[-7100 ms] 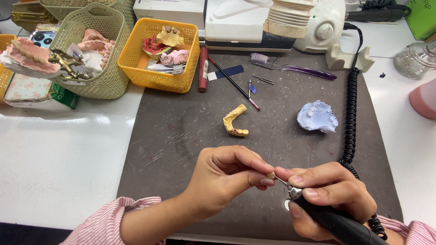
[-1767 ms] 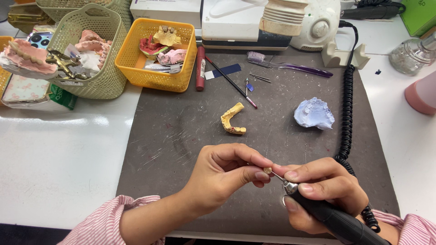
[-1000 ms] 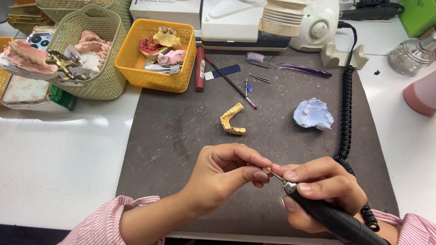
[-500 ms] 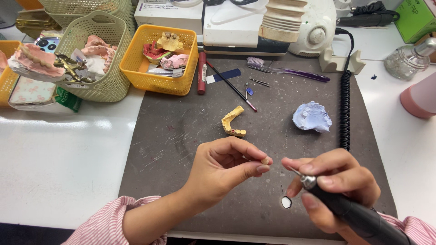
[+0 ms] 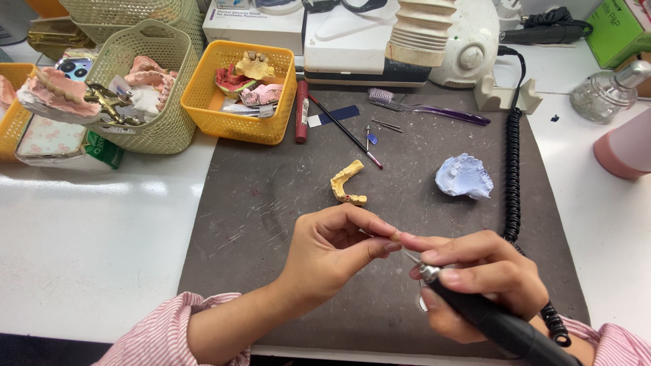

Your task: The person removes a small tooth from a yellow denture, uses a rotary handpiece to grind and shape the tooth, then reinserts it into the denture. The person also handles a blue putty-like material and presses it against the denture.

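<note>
The left hand (image 5: 332, 247) pinches a tiny tan dental piece (image 5: 395, 236) between thumb and fingertips, closed tight on it, just above the dark grey rubber work mat (image 5: 271, 203). Touching that piece from the right is the thin metal bur (image 5: 410, 255) of the black rotary handpiece (image 5: 488, 318), which the right hand (image 5: 485, 281) grips pen-fashion, fingers wrapped shut round it. Beyond the fingertips lie a yellow stone jaw-arch model (image 5: 347, 183) and, further right, a pale blue plaster cast (image 5: 465, 176), both untouched. Judging by this, trimming of the small piece is under way, not finished
</note>
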A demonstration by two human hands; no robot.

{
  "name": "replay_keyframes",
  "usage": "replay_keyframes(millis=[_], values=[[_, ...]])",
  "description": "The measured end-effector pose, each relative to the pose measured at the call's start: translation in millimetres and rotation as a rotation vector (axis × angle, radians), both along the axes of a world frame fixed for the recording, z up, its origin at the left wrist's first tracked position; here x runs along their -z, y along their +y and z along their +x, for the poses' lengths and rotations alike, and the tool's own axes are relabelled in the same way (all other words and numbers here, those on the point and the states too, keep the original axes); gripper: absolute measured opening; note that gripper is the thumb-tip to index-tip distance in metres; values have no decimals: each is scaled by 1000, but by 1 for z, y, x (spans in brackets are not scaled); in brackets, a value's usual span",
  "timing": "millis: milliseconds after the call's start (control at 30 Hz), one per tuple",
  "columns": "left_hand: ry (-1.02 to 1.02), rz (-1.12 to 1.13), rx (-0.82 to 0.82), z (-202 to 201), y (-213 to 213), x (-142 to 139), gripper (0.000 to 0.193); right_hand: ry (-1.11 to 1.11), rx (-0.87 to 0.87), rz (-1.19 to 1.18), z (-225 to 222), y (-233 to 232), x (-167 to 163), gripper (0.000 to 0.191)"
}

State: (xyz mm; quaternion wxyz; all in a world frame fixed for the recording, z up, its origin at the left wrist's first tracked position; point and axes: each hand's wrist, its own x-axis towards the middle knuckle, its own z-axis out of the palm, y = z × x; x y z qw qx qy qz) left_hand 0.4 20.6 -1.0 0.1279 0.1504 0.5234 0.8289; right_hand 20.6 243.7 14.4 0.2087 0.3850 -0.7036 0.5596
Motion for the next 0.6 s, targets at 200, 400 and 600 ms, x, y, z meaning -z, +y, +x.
replay_keyframes(millis=[200, 400, 600], values=[[22, 34, 23, 1, -2, -3, 13, -36, 50, 6, 0, 2, 5, 43], [8, 0, -5, 2, 1, -8, 13, -31, -4, -5, 4, 7, 6, 43], [35, 30, 3, 3, 2, -9, 15, -30, 27, 20, 4, 6, 6, 43]])
